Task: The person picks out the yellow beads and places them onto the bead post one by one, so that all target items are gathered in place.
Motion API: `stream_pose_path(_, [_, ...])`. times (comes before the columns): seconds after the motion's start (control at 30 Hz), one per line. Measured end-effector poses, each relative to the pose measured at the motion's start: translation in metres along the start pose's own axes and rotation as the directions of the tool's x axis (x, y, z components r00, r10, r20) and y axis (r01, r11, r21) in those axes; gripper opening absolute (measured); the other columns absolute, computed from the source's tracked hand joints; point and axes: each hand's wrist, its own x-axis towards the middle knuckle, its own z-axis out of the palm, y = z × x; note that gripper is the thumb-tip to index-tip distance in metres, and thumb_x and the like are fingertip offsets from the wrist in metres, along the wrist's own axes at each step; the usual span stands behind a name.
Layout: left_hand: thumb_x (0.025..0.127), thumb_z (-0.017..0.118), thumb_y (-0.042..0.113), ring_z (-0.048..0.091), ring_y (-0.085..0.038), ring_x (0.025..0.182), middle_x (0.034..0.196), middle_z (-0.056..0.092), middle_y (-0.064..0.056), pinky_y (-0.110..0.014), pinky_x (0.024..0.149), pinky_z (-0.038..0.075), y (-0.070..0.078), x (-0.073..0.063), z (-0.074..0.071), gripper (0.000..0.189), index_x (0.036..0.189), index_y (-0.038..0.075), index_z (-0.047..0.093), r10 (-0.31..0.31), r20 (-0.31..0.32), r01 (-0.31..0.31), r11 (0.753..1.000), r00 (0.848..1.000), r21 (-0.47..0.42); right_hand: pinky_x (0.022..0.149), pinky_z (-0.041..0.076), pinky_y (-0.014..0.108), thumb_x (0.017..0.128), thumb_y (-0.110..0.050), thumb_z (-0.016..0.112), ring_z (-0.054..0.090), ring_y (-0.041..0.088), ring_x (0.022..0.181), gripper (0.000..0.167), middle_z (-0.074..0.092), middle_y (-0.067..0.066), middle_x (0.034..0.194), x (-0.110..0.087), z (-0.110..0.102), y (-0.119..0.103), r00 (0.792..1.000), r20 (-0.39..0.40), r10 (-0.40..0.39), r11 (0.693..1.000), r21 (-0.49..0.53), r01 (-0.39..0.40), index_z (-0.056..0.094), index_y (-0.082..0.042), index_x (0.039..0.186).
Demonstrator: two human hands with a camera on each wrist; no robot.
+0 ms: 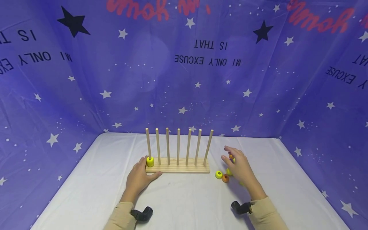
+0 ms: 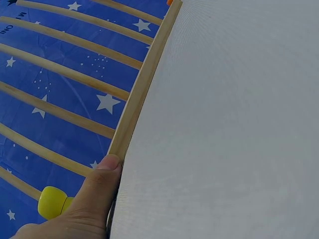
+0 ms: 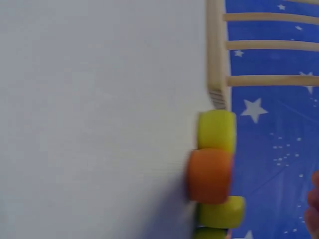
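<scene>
A wooden peg stand [image 1: 178, 169] with several upright pegs stands on the table. Yellow beads [image 1: 150, 162] sit at the foot of its leftmost peg; the left wrist view shows a seam between two. My left hand [image 1: 139, 180] grips the stand's left end, its thumb [image 2: 99, 186] along the front edge and its fingers behind. My right hand [image 1: 241, 166], fingers apart and holding nothing visible, hovers over loose beads right of the stand. Among these are a yellow bead [image 1: 218, 174] and an orange bead [image 1: 225, 178]; the hand partly hides others. Only fingertips [image 3: 313, 206] show in the right wrist view.
A white cloth [image 1: 184, 204] covers the table. Purple star-printed fabric [image 1: 184, 80] hangs behind it and on both sides. Each wrist wears a black camera, one on the left [image 1: 142, 214] and one on the right [image 1: 241, 207].
</scene>
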Motion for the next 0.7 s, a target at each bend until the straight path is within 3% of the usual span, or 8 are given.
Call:
stream_pose_path(0.3, [0.073, 0.075, 0.069, 0.051, -0.046, 0.131, 0.152, 0.044, -0.024, -0.061, 0.103, 0.045, 0.0, 0.0, 0.0, 0.104, 0.149, 0.008, 0.041, 0.0, -0.001, 0.0, 1.0, 1.0, 0.002, 0.107, 0.04, 0.058, 0.093, -0.033, 0.069, 0.054, 0.036, 0.124, 0.051, 0.064, 0.015, 0.132, -0.008, 0.016, 0.019, 0.999, 0.004, -0.041, 0.999, -0.032, 0.042, 0.059, -0.006, 0.135])
stream_pose_path(0.7, [0.072, 0.077, 0.066, 0.059, -0.039, 0.12, 0.135, 0.059, -0.013, -0.058, 0.097, 0.049, -0.001, -0.001, 0.002, 0.1, 0.146, 0.009, 0.044, 0.016, -0.026, -0.016, 1.0, 1.0, 0.01, 0.107, 0.043, 0.057, 0.093, -0.036, 0.069, 0.055, 0.035, 0.126, 0.051, 0.06, 0.017, 0.135, -0.019, 0.027, 0.028, 0.998, 0.057, -0.002, 1.0, -0.029, 0.004, 0.061, -0.005, 0.133])
